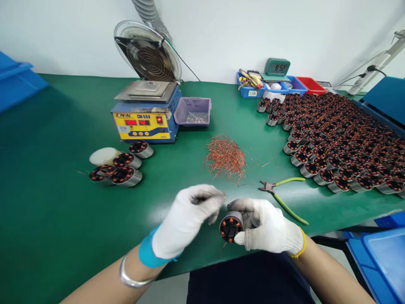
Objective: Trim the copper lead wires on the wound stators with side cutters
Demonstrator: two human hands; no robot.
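Partly, the right grip (266, 226) hides the stator (230, 229) it pinches (left grip (193, 211) blurred; can't tell closure).

A white glove (177, 226) with a turquoise cuff (150, 252) covered the left hand (201, 206), and a silver bangle (130, 275) circled that arm. Yellow trim (300, 244) edged the right hand's (261, 223) white knit glove (278, 232), its fingers (242, 205) smudged gray. Dark clothing (243, 280) completed the outfit.
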